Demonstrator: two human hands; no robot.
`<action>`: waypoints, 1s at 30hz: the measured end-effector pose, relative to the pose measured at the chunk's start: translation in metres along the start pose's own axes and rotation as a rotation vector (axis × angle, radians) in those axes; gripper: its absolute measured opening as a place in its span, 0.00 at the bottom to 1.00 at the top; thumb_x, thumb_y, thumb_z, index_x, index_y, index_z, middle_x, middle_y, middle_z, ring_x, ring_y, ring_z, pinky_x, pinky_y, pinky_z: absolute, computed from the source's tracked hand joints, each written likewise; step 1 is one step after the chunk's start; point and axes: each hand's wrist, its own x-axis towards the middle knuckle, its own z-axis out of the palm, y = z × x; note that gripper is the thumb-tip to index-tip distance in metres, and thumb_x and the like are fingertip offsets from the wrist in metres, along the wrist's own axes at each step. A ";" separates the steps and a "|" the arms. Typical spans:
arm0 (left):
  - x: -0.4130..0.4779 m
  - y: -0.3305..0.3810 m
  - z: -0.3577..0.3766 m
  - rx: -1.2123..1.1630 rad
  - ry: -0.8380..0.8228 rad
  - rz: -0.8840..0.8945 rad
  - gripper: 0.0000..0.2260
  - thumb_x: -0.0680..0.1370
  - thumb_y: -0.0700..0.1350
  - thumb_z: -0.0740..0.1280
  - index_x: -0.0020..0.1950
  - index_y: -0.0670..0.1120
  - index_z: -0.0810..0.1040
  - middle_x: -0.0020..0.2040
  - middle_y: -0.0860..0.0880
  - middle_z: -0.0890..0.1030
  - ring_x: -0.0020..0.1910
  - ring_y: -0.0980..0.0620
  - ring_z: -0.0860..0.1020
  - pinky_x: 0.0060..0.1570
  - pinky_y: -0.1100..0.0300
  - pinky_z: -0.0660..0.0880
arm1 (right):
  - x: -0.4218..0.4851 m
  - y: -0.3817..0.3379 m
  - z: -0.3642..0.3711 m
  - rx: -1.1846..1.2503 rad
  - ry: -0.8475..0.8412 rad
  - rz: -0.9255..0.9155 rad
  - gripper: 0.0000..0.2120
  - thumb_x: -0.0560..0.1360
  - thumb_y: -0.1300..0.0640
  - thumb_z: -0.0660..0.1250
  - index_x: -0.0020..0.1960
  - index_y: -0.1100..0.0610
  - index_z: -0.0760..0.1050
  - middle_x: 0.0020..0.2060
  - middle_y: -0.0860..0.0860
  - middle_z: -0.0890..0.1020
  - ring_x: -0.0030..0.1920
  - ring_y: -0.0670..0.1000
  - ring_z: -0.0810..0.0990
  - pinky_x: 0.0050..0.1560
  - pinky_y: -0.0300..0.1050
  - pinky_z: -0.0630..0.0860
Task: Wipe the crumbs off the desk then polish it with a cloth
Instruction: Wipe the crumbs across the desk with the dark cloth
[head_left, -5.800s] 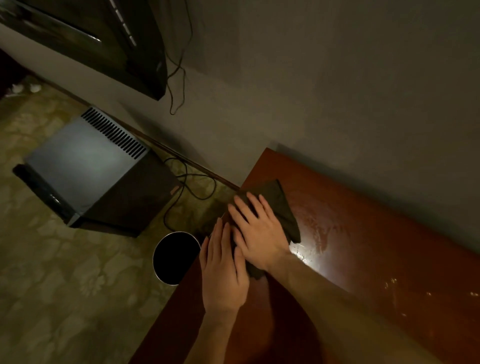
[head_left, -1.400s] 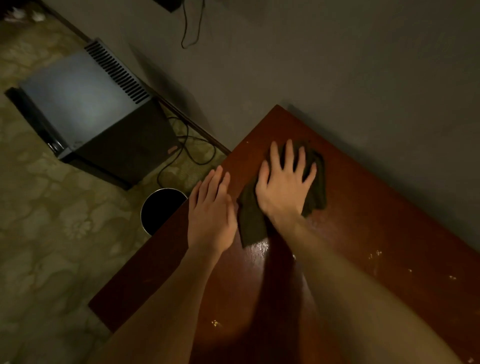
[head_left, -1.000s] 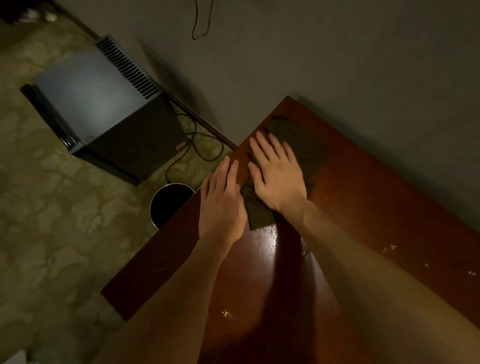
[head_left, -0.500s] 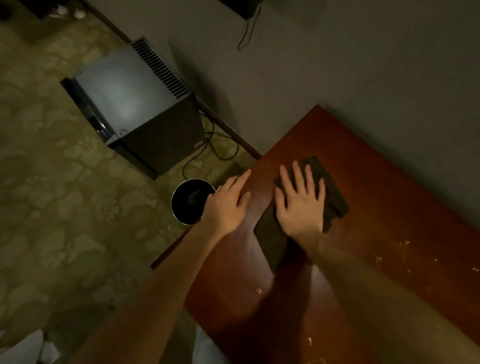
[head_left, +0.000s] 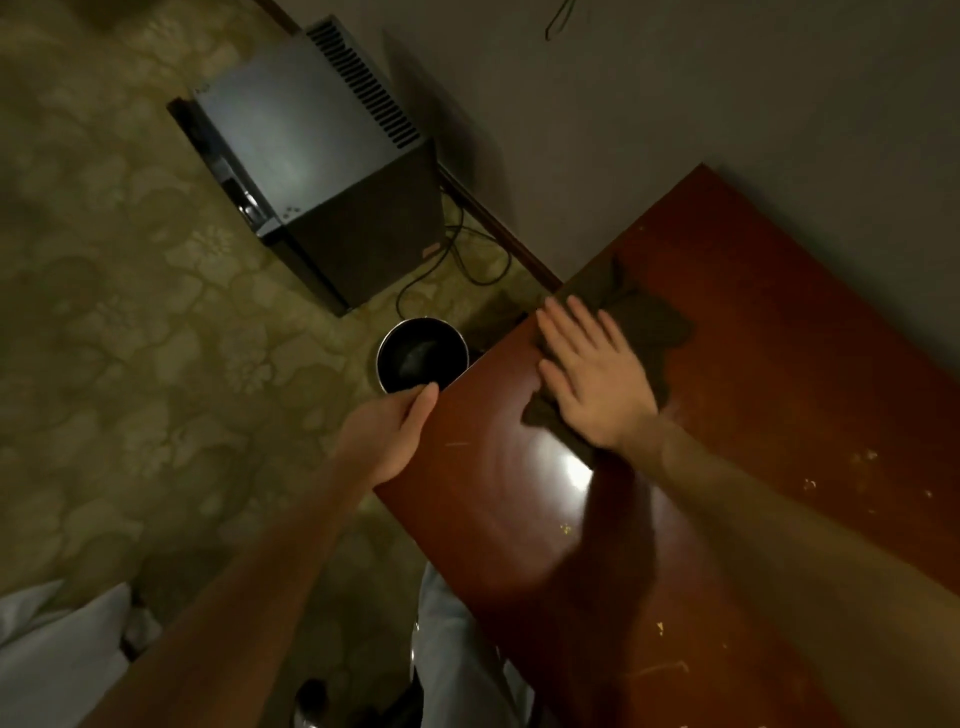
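A dark olive cloth (head_left: 649, 327) lies on the glossy red-brown desk (head_left: 779, 374), reaching its left edge. My right hand (head_left: 592, 374) presses flat on the cloth with straight, spread fingers. My left hand (head_left: 387, 436) sits against the desk's left edge, fingers cupped just off and below the rim, holding nothing that I can see. Pale crumbs (head_left: 810, 486) dot the desk to the right of my right arm, and more crumbs (head_left: 661, 627) lie near the front.
A round dark bin (head_left: 422, 356) stands on the patterned carpet right below the desk's left edge. A black mini fridge (head_left: 322, 161) with cables (head_left: 457, 249) sits against the wall. My pale trouser leg (head_left: 457, 660) is under the desk's near corner.
My left hand slid off the desktop to its left edge beside the bin. My right hand pushed the cloth leftward to that edge. The view shifted, so the desk sits further right.
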 end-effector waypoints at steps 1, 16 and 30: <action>0.000 0.002 0.000 0.016 0.004 -0.013 0.27 0.86 0.61 0.45 0.45 0.48 0.77 0.35 0.50 0.78 0.36 0.54 0.79 0.40 0.57 0.74 | -0.010 -0.020 0.006 -0.006 -0.017 -0.057 0.30 0.87 0.42 0.45 0.85 0.52 0.48 0.85 0.48 0.49 0.84 0.51 0.43 0.83 0.57 0.46; -0.001 -0.020 0.017 -0.018 0.477 0.075 0.29 0.87 0.52 0.50 0.35 0.44 0.81 0.29 0.47 0.81 0.27 0.48 0.79 0.32 0.47 0.75 | -0.004 -0.107 0.029 0.031 0.033 -0.058 0.28 0.86 0.45 0.49 0.84 0.53 0.54 0.84 0.50 0.57 0.84 0.52 0.49 0.82 0.58 0.50; 0.003 -0.043 -0.026 -0.683 -0.163 -0.216 0.18 0.86 0.56 0.57 0.64 0.50 0.83 0.57 0.47 0.86 0.53 0.54 0.83 0.54 0.59 0.76 | -0.056 -0.208 0.059 0.066 -0.063 -0.277 0.29 0.87 0.46 0.49 0.85 0.55 0.53 0.84 0.52 0.56 0.84 0.53 0.48 0.83 0.57 0.48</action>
